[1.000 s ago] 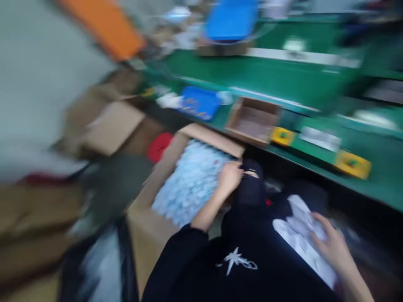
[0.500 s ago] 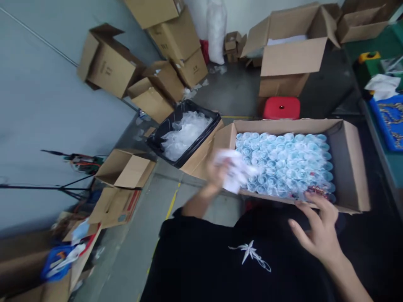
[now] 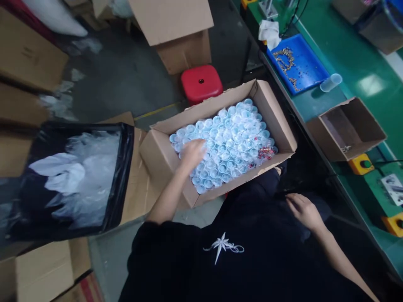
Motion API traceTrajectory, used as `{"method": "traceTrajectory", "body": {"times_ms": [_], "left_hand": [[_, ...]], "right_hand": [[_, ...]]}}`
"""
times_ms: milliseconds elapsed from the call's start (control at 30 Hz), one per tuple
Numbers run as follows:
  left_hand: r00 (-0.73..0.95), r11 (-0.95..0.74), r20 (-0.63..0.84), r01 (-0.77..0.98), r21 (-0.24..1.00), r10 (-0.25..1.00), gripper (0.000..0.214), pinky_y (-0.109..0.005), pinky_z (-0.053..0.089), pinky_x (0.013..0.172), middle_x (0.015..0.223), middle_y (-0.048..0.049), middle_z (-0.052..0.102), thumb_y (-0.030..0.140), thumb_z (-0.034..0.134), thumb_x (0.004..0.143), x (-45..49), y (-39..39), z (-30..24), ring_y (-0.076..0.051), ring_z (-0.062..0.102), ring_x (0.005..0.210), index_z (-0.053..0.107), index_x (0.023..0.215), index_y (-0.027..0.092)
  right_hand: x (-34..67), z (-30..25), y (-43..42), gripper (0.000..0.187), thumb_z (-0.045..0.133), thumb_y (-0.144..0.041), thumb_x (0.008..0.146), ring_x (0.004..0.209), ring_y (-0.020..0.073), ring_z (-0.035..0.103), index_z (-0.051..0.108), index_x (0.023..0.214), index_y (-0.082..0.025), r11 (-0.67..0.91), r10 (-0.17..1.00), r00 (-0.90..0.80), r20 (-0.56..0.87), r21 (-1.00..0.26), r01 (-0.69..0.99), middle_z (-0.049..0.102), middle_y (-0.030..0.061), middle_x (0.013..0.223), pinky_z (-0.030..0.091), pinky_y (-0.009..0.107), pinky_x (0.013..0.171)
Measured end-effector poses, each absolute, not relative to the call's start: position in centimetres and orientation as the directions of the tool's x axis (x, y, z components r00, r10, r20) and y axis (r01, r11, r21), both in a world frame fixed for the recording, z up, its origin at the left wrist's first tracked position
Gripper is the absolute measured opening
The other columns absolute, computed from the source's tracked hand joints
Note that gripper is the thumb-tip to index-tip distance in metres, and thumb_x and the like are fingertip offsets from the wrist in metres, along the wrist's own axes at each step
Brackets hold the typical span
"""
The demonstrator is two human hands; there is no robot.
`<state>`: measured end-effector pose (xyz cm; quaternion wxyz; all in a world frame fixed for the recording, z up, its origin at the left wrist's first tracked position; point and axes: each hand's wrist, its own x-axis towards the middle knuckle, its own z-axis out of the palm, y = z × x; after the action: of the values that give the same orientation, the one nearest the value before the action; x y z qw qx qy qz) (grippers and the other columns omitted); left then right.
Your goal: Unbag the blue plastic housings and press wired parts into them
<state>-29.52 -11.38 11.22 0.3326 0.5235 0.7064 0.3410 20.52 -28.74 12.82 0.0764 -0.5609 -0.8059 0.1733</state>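
Observation:
A cardboard box [image 3: 176, 165] in front of me holds many pale blue clear plastic cups [image 3: 222, 167], set in rows with thin clear film about them. My left hand [image 3: 192, 154] reaches over the cups on the left side; it is blurred, and its fingertips are hard to make out. Small red pieces [image 3: 266, 152] lie on the cups at the near right corner. My right hand [image 3: 304, 210] hangs by my lap with fingers loosely apart and nothing in them. Crumpled white sheet [image 3: 64, 170] lies in the black-lined bin [image 3: 126, 176] on clear film.
A red stool [image 3: 202, 84] stands behind the box. Along the right runs a green bench with a blue tray [image 3: 304, 56] of small gold parts, a lone cup [image 3: 331, 82], a small carton [image 3: 355, 130] and yellow-cased buttons [image 3: 362, 164]. More cartons [image 3: 27, 54] stand left.
My view has swung right. The white sheet has left my left hand and a white sheet now lies in the bin. My right hand has drawn back from the red pieces.

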Motion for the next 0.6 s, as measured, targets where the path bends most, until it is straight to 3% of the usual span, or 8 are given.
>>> {"method": "traceTrajectory", "body": {"times_ms": [33, 67, 100, 200, 267, 367, 467, 600], "left_hand": [[-0.129, 0.166, -0.113, 0.559, 0.813, 0.985, 0.022, -0.046, 0.036, 0.127, 0.106, -0.0105, 0.081, 0.018, 0.059, 0.098, -26.3, -9.4, 9.1, -0.022, 0.061, 0.134, 0.077, 0.093, 0.008], [-0.028, 0.093, -0.097, 0.638, 0.764, 0.995, 0.018, -0.048, 0.037, 0.127, 0.125, -0.0129, 0.078, 0.017, 0.071, 0.092, -23.8, -7.5, 7.2, -0.026, 0.055, 0.142, 0.079, 0.107, 0.010], [0.073, 0.011, -0.093, 0.729, 0.685, 0.993, 0.033, -0.053, 0.035, 0.127, 0.144, -0.0145, 0.069, 0.016, 0.077, 0.089, -22.1, -5.7, 5.5, -0.033, 0.048, 0.149, 0.078, 0.122, 0.015], [0.264, -0.195, -0.157, 0.914, 0.356, 0.952, 0.052, -0.063, 0.037, 0.121, 0.169, -0.0192, 0.043, 0.027, 0.067, 0.098, -21.0, -1.6, 2.1, -0.044, 0.040, 0.151, 0.063, 0.150, 0.021], [0.328, -0.282, -0.200, 0.932, 0.226, 0.923, 0.050, -0.059, 0.042, 0.116, 0.167, -0.0196, 0.043, 0.025, 0.056, 0.103, -21.9, -0.2, 1.3, -0.042, 0.045, 0.146, 0.061, 0.152, 0.023], [0.434, -0.411, -0.210, 0.900, 0.148, 0.876, 0.051, -0.057, 0.043, 0.114, 0.162, -0.0172, 0.049, 0.014, 0.044, 0.102, -22.7, 0.3, 1.4, -0.039, 0.045, 0.145, 0.064, 0.147, 0.026], [0.500, -0.466, -0.261, 0.866, 0.183, 0.826, 0.054, -0.059, 0.046, 0.110, 0.162, -0.0160, 0.050, 0.008, 0.040, 0.100, -22.4, -0.3, 1.5, -0.040, 0.045, 0.145, 0.066, 0.143, 0.029], [0.476, -0.397, -0.344, 0.875, 0.276, 0.809, 0.042, -0.054, 0.054, 0.102, 0.162, -0.0186, 0.049, 0.009, 0.044, 0.098, -21.9, 0.1, 0.9, -0.041, 0.041, 0.148, 0.075, 0.123, 0.023]], "right_hand": [[20.7, 12.6, -29.0, 0.044, 0.041, -0.043, 0.109, 0.093, 0.0262, 0.078, 0.079, 0.111, -0.021, 0.264, 0.940, -0.325, -0.101, -0.384, 0.885, 0.080, 0.0142, 0.103, 0.066, 0.040, 0.087], [20.9, 12.4, -29.3, 0.045, 0.040, -0.045, 0.109, 0.092, 0.0265, 0.078, 0.079, 0.111, -0.021, 0.223, 0.947, -0.296, -0.129, -0.401, 0.889, 0.080, 0.0142, 0.102, 0.067, 0.040, 0.087], [21.2, 12.1, -29.6, 0.046, 0.040, -0.046, 0.109, 0.091, 0.0267, 0.079, 0.079, 0.110, -0.022, 0.186, 0.951, -0.269, -0.152, -0.413, 0.891, 0.080, 0.0142, 0.101, 0.068, 0.040, 0.086], [22.1, 11.1, -31.9, 0.050, 0.039, -0.053, 0.109, 0.088, 0.0271, 0.080, 0.079, 0.103, -0.023, 0.066, 0.966, -0.167, -0.196, -0.436, 0.897, 0.081, 0.0135, 0.100, 0.069, 0.041, 0.084], [22.8, 10.3, -34.1, 0.054, 0.039, -0.058, 0.108, 0.088, 0.0279, 0.081, 0.079, 0.099, -0.024, -0.027, 0.977, -0.070, -0.199, -0.448, 0.893, 0.081, 0.0128, 0.100, 0.070, 0.042, 0.083], [23.6, 8.8, -37.0, 0.058, 0.039, -0.066, 0.106, 0.087, 0.0295, 0.082, 0.079, 0.098, -0.023, -0.136, 0.982, 0.058, -0.177, -0.468, 0.873, 0.082, 0.0121, 0.098, 0.071, 0.042, 0.080], [23.6, 7.6, -38.0, 0.061, 0.039, -0.068, 0.105, 0.087, 0.0307, 0.082, 0.079, 0.098, -0.023, -0.162, 0.982, 0.089, -0.166, -0.498, 0.852, 0.083, 0.0122, 0.097, 0.071, 0.044, 0.081], [22.9, 7.1, -37.0, 0.054, 0.041, -0.061, 0.107, 0.092, 0.0299, 0.082, 0.078, 0.103, -0.023, -0.144, 0.979, 0.040, -0.200, -0.538, 0.830, 0.082, 0.0119, 0.101, 0.070, 0.045, 0.088]]}}
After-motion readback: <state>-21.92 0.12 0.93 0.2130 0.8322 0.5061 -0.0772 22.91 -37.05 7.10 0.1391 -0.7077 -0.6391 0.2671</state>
